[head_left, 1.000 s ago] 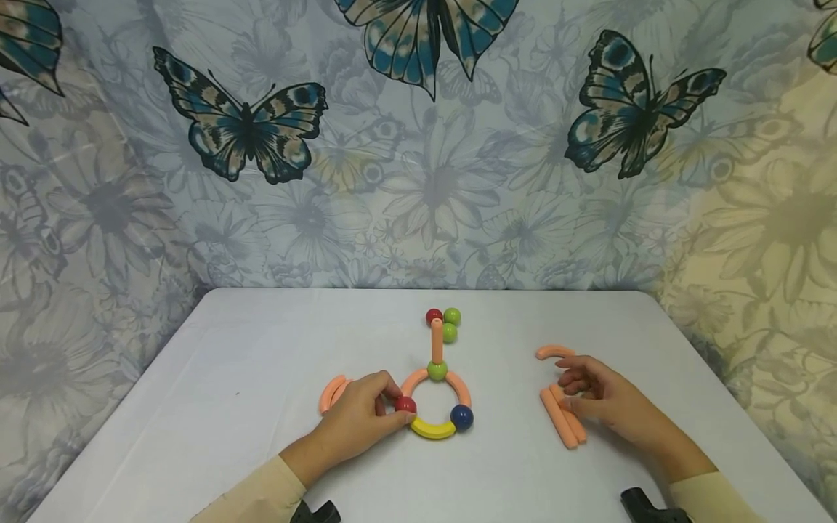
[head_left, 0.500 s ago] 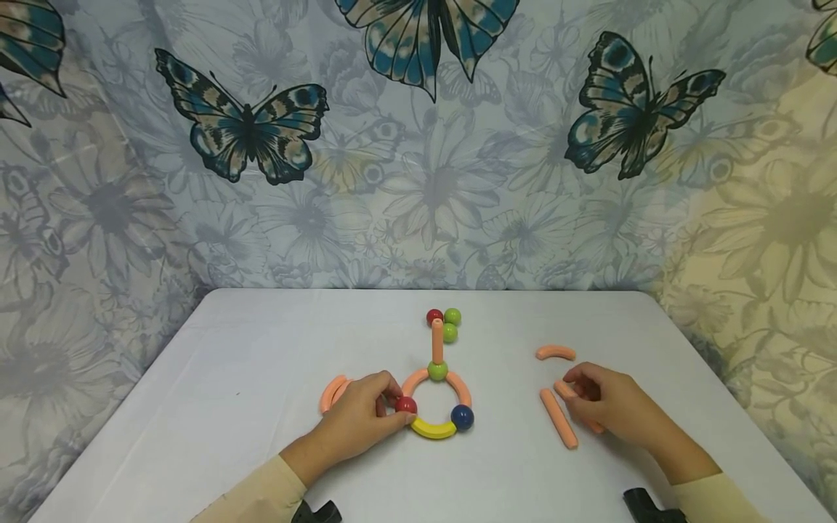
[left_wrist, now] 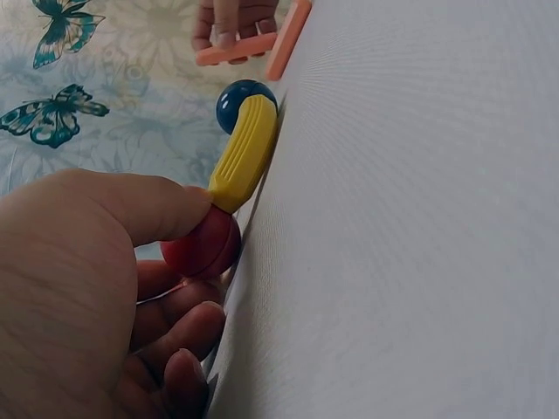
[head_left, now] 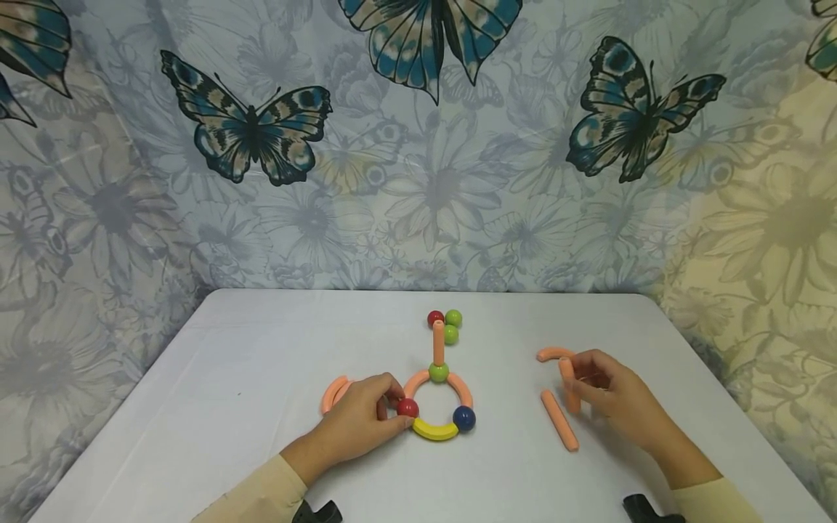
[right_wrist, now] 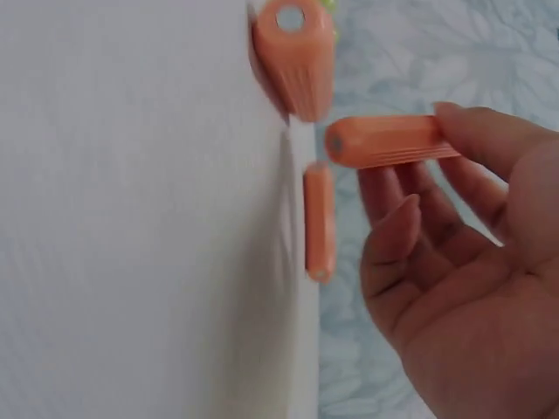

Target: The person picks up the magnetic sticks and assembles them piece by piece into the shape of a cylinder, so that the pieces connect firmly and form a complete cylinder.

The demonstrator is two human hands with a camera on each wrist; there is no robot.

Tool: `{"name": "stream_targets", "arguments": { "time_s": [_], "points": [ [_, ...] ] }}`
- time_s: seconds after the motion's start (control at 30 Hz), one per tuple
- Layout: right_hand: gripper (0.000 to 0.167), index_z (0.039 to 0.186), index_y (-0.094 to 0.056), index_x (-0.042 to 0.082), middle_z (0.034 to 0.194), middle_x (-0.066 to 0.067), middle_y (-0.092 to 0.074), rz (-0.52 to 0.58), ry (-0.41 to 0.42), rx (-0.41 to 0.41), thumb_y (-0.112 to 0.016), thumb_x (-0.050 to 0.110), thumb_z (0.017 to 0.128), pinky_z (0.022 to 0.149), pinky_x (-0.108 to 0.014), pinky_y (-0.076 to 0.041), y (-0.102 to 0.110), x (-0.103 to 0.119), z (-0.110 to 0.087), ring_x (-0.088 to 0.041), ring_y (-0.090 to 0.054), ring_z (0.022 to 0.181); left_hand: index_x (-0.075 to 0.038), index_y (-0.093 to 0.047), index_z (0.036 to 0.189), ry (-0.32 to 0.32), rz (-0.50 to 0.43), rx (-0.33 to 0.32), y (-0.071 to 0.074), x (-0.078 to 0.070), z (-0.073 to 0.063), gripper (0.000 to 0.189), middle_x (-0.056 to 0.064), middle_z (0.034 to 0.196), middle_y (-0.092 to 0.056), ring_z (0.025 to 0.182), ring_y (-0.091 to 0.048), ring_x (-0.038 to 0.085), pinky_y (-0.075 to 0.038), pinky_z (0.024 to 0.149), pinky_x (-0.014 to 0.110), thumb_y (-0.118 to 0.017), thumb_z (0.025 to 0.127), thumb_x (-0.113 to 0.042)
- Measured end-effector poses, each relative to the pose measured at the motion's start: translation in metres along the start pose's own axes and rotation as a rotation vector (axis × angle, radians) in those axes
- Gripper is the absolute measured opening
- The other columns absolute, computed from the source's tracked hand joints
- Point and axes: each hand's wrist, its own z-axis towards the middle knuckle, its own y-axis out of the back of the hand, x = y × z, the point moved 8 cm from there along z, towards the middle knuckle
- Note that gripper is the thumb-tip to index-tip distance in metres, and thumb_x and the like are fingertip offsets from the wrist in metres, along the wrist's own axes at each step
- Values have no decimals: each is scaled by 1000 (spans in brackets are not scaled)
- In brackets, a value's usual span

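Note:
My left hand [head_left: 360, 412] pinches a red ball [left_wrist: 203, 244] between thumb and fingers. That ball belongs to a ring on the table: a yellow curved stick [head_left: 435, 430], a blue ball [head_left: 464, 418], two orange curved sticks [head_left: 463, 390] and a green ball [head_left: 439, 373]. From the green ball a straight orange stick [head_left: 439, 343] runs toward the back. My right hand [head_left: 617, 396] holds another straight orange stick [right_wrist: 389, 141] off the table, its metal-tipped end showing in the right wrist view. Below it lies one more straight orange stick [head_left: 559, 420].
Behind the upright stick sit a loose red ball [head_left: 435, 318] and two green balls [head_left: 453, 317]. Orange curved sticks [head_left: 333, 394] lie left of my left hand. A single orange curved stick [head_left: 553, 354] lies beyond my right hand. The white table [head_left: 261, 349] meets a butterfly-print backdrop.
My right hand has taken one of the two side-by-side straight orange sticks and raised it, turning it more upright. The left hand keeps its hold on the red ball.

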Motion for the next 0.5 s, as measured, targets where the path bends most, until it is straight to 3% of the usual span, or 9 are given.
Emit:
{"name": "stream_targets", "arguments": {
  "time_s": [0.17, 0.33, 0.5],
  "points": [
    [28, 135, -64, 0, 128, -12, -71, 115, 160, -20, -69, 7, 109, 77, -30, -58, -10, 30, -4, -15, -70, 103, -17, -69, 105, -1, -3, 1, 0, 0, 0, 24, -11, 94, -67, 64, -56, 5, -51, 59, 27, -90, 92, -17],
    [33, 141, -61, -1, 123, -14, -71, 182, 189, 6, -68, 6, 109, 76, -34, -61, -28, 53, -5, -16, -72, 101, -18, -69, 104, -1, -2, 0, 0, 1, 0, 24, -12, 93, -66, 64, -56, 5, -50, 59, 27, -90, 92, -18],
    [34, 136, -60, -3, 120, -16, -69, 233, 230, 52, -73, 1, 104, 85, -31, -61, -52, 74, -5, -21, -72, 104, -19, -69, 104, 10, 1, 1, 0, 1, 1, 24, -13, 93, -67, 64, -56, 5, -50, 58, 27, -90, 93, -20]
  ]
}}
